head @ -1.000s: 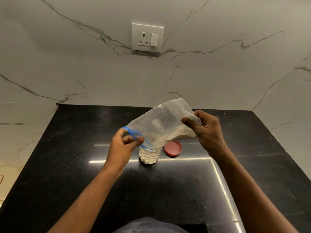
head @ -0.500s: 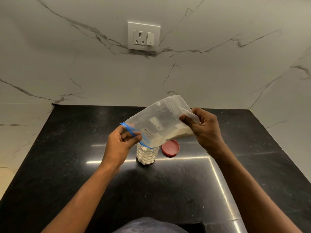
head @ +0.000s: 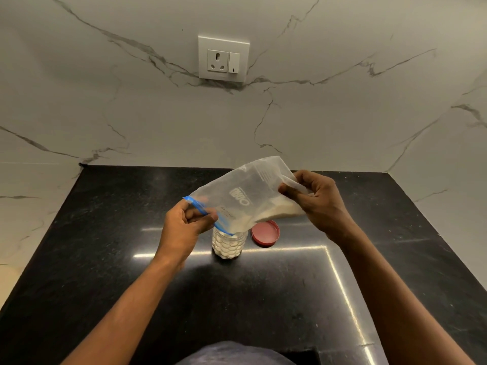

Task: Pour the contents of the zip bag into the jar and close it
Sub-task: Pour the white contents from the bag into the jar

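A clear zip bag (head: 245, 198) with a blue zip strip is tilted over a small clear jar (head: 228, 245) on the black counter. Its open mouth points down into the jar's top. White grains lie in the bag's lower edge and fill much of the jar. My left hand (head: 184, 227) pinches the blue zip end just left of the jar. My right hand (head: 316, 204) grips the bag's raised bottom corner. A red lid (head: 264, 233) lies flat on the counter just right of the jar.
The black counter (head: 105, 259) runs back to a white marble wall with a socket and switch plate (head: 223, 59). Marble walls also flank it left and right. A bright light streak reflects across the counter behind and to the right of the jar.
The bag's bottom corner in my right hand has risen slightly, so the bag tilts more steeply. More white grains show in the jar. The lid has not moved.
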Demonstrator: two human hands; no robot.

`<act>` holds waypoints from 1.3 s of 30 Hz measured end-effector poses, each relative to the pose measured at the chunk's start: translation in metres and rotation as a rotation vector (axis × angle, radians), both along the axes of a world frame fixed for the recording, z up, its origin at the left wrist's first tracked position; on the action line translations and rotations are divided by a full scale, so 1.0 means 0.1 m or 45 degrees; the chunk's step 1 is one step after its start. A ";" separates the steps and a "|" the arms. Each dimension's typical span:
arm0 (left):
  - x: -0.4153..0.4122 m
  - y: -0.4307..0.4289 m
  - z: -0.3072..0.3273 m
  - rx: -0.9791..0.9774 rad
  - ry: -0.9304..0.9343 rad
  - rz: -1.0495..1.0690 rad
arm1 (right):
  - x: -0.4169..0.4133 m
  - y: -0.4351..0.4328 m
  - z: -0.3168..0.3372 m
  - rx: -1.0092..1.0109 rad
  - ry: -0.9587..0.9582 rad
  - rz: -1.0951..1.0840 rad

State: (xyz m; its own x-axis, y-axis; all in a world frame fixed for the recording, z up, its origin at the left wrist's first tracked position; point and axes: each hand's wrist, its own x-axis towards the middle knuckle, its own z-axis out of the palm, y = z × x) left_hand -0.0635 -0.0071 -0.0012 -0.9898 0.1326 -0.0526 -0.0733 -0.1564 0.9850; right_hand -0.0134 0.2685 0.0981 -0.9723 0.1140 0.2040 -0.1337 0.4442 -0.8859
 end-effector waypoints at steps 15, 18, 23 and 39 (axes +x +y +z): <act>-0.07 -0.03 -0.08 -0.015 -0.076 -0.047 | 0.12 0.28 -0.37 -0.107 -0.215 -0.044; -0.10 -0.06 -0.09 -0.026 -0.087 -0.033 | 0.08 0.20 -0.38 -0.061 -0.006 -0.183; -0.10 -0.08 -0.10 -0.013 -0.112 -0.011 | 0.09 0.13 -0.39 -0.170 0.091 -0.199; -0.04 -0.10 -0.05 -0.007 -0.128 -0.033 | 0.12 0.04 -0.24 -0.285 0.169 -0.232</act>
State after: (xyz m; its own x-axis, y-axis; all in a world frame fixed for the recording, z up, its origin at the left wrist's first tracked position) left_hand -0.0679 -0.0175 -0.0061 -0.9757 0.1572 -0.1527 -0.1761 -0.1476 0.9733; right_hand -0.0018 0.2729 0.0742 -0.8982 0.3405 0.2781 -0.1909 0.2678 -0.9444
